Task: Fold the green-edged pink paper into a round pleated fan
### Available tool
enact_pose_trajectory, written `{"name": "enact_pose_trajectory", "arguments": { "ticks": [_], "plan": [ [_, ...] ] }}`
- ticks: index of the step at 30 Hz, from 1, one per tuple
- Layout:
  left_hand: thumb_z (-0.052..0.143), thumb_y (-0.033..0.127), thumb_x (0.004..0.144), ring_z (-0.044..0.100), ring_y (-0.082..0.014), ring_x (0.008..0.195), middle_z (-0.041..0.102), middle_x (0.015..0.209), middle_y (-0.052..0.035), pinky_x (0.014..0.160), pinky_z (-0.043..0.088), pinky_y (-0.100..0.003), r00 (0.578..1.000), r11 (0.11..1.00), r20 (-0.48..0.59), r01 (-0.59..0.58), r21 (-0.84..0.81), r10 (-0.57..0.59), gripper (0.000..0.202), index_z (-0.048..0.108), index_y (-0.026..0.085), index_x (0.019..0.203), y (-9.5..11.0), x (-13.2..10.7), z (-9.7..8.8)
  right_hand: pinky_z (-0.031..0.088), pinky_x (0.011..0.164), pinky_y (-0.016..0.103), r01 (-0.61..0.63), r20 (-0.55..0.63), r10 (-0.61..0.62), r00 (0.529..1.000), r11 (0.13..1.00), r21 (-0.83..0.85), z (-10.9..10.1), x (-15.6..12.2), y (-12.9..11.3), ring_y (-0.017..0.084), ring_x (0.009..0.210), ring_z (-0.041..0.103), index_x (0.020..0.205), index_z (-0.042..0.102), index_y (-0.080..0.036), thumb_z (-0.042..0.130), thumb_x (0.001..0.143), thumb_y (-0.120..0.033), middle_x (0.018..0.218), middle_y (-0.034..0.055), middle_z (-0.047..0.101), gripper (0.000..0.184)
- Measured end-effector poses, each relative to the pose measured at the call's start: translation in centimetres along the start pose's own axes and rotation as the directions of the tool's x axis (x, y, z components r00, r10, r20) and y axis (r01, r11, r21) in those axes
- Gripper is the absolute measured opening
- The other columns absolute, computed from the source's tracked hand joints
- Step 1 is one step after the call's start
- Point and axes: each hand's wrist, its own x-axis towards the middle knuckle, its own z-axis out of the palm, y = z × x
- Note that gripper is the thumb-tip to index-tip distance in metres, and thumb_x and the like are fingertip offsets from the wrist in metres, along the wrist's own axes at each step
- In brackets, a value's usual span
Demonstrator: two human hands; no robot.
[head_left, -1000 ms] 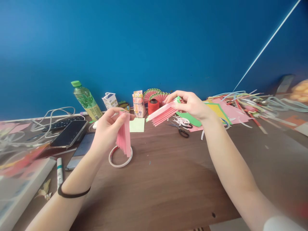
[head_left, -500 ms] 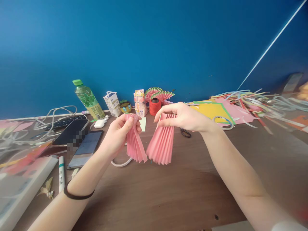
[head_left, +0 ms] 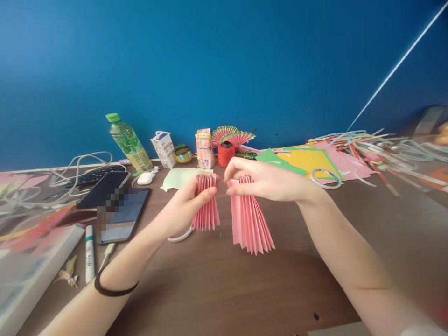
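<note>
My left hand [head_left: 191,200] pinches the top of a pleated pink paper fan [head_left: 206,212], its folds hanging below the fingers. To its right, my right hand [head_left: 255,179] grips a second pleated pink paper fan [head_left: 250,221] by its gathered top end. This one hangs longer and flares out toward the lower right. A small gap separates the two fans, and both are held above the brown desk [head_left: 210,280]. Fingers partly cover the top edges of both.
Along the blue wall stand a green bottle [head_left: 131,144], a carton [head_left: 164,149], a red thread spool [head_left: 226,154] and green-edged pink fans [head_left: 240,137]. Phones [head_left: 126,214] and a marker [head_left: 90,252] lie left. Yellow paper [head_left: 304,163], tape [head_left: 326,178] and paper strips [head_left: 364,144] lie right.
Both fans have turned in my hands; the right one now flares to the lower right instead of the lower left. My left hand has moved right, and the pale green sheet behind it shows more.
</note>
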Motion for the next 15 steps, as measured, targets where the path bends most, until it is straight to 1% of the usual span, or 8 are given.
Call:
{"name": "enact_pose_trajectory", "arguments": {
  "ticks": [2,5,7,9,11,15],
  "plan": [
    [0.06,0.039,0.076,0.057,-0.0213,0.095,0.064,0.098,-0.006,0.085,0.043,-0.03,1.0,1.0,0.005,-0.013,0.021,0.013,0.026,0.063,0.02,0.094,-0.06,-0.02,0.05,0.04,0.063,0.026,0.023,-0.038,-0.022,0.999,1.0,0.019,0.14,0.1,0.11,0.015,0.074,0.058,0.091,0.055,-0.021,0.057,0.078,-0.037,0.084,0.0,0.062,0.021],
    [0.061,0.04,0.075,0.058,-0.023,0.095,0.065,0.099,-0.0062,0.085,0.044,-0.031,1.0,1.0,-0.028,0.007,0.021,-0.007,0.029,0.064,0.02,0.095,0.02,-0.14,0.24,0.041,0.068,0.027,0.097,-0.13,-0.089,0.988,0.994,0.056,0.42,0.33,0.17,0.015,0.079,0.058,0.087,0.057,-0.019,0.058,0.077,-0.033,0.086,0.0008,0.063,0.017],
    [0.062,0.041,0.074,0.059,-0.023,0.092,0.067,0.094,-0.0057,0.081,0.045,-0.032,0.996,0.999,-0.081,0.031,0.007,-0.03,0.03,0.065,0.02,0.093,0.21,-0.28,0.43,0.042,0.07,0.028,0.132,-0.175,-0.119,0.977,0.989,0.066,0.6,0.44,0.11,0.015,0.08,0.058,0.087,0.06,-0.019,0.057,0.078,-0.03,0.084,0.0012,0.064,0.015],
    [0.064,0.042,0.072,0.061,-0.0223,0.087,0.068,0.088,-0.0046,0.076,0.047,-0.031,0.986,0.999,-0.158,0.044,-0.022,-0.047,0.029,0.064,0.02,0.09,0.45,-0.43,0.61,0.042,0.07,0.028,0.146,-0.193,-0.131,0.973,0.987,0.07,0.73,0.47,0.01,0.015,0.079,0.059,0.087,0.062,-0.019,0.056,0.079,-0.029,0.083,0.0015,0.065,0.015],
    [0.065,0.042,0.07,0.061,-0.0216,0.084,0.067,0.085,-0.0037,0.072,0.048,-0.03,0.977,0.997,-0.204,0.045,-0.062,-0.057,0.028,0.064,0.02,0.089,0.65,-0.54,0.75,0.043,0.071,0.029,0.152,-0.203,-0.135,0.97,0.986,0.069,0.83,0.44,-0.06,0.016,0.08,0.059,0.088,0.063,-0.019,0.055,0.079,-0.029,0.085,0.0018,0.065,0.015],
    [0.066,0.04,0.071,0.062,-0.0202,0.082,0.067,0.086,-0.0029,0.069,0.048,-0.028,0.98,0.993,-0.187,0.041,-0.114,-0.062,0.024,0.063,0.021,0.086,0.84,-0.66,0.88,0.043,0.07,0.029,0.152,-0.246,-0.127,0.961,0.985,0.086,0.98,0.35,-0.05,0.016,0.08,0.06,0.092,0.058,-0.02,0.057,0.078,-0.03,0.086,0.0019,0.064,0.017]
  ]
}}
